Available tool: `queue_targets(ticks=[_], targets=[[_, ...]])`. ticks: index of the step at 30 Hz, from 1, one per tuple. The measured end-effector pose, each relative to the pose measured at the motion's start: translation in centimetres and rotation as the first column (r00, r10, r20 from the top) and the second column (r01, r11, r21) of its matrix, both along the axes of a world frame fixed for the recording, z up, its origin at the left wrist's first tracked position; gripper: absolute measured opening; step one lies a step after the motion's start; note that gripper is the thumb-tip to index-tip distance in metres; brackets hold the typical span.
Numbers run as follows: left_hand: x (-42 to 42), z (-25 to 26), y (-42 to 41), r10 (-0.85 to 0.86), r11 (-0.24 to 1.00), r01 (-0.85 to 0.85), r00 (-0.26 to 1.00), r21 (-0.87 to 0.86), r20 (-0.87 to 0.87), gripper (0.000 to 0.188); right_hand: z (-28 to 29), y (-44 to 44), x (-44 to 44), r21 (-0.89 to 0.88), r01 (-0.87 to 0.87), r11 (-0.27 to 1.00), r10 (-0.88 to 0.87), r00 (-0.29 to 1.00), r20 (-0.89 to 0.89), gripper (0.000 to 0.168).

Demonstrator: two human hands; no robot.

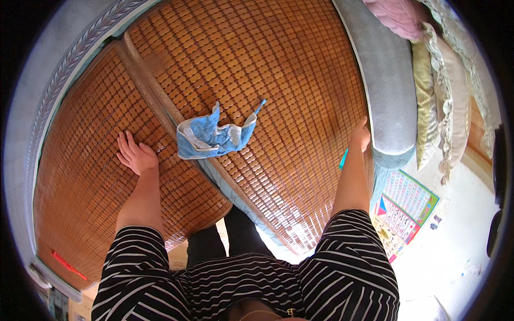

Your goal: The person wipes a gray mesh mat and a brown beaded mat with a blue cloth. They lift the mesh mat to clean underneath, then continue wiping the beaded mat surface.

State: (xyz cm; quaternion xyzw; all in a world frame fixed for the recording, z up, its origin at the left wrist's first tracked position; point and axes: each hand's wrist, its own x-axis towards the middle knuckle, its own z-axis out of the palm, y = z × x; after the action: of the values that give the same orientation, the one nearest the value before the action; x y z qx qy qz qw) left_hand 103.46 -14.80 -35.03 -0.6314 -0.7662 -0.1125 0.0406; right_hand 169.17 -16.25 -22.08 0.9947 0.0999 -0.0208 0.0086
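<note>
My left hand (136,154) lies palm down, fingers spread, on a brown tile-type sleeping or seat mat (96,120) and holds nothing. A crumpled blue cloth (217,134) with pale trim and a hanging loop rests between the hands, across the seam onto a second, larger tile mat (249,52). At that larger mat's right edge is my right hand (361,134), turned so that its grip is mostly hidden. A teal object (343,159) shows beside the right wrist; whether the hand holds it cannot be told.
A grey padded bolster (387,88) borders the mat on the right, with cushions (425,108) beyond it. Printed posters (405,212) lie low at the right. A red strip (68,265) is at the lower left. Blue-grey padding (217,174) shows in the gap between the mats.
</note>
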Motion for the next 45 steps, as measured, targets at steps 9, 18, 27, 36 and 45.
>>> queue_targets(ticks=[9,18,27,36,45], targets=[[-0.2,-0.3,-0.2,-0.020,1.000,0.021,0.999,0.013,-0.029,0.051,-0.3,-8.4,-5.2,0.056,-0.020,0.998,0.027,0.991,-0.131,0.070],[-0.8,2.2,0.8,0.016,0.996,-0.020,0.999,-0.088,-0.043,0.049,0.6,-11.7,-20.2,0.121,-0.075,0.990,0.123,0.874,-0.470,0.064],[16.5,11.9,0.4,-0.318,0.877,0.452,0.800,-0.164,0.508,0.062,2.6,-14.5,-22.3,0.049,-0.374,0.926,0.301,0.655,-0.694,0.060],[22.0,11.6,-3.1,-0.136,0.803,0.385,0.861,-0.456,0.489,0.025,4.2,-18.6,-9.9,0.093,0.148,0.985,-0.086,0.874,-0.478,0.074],[32.6,10.9,-9.8,-0.757,0.453,0.889,0.424,-0.069,0.497,0.062,3.7,-27.6,3.4,0.223,0.379,0.898,-0.329,0.916,-0.231,0.069]])
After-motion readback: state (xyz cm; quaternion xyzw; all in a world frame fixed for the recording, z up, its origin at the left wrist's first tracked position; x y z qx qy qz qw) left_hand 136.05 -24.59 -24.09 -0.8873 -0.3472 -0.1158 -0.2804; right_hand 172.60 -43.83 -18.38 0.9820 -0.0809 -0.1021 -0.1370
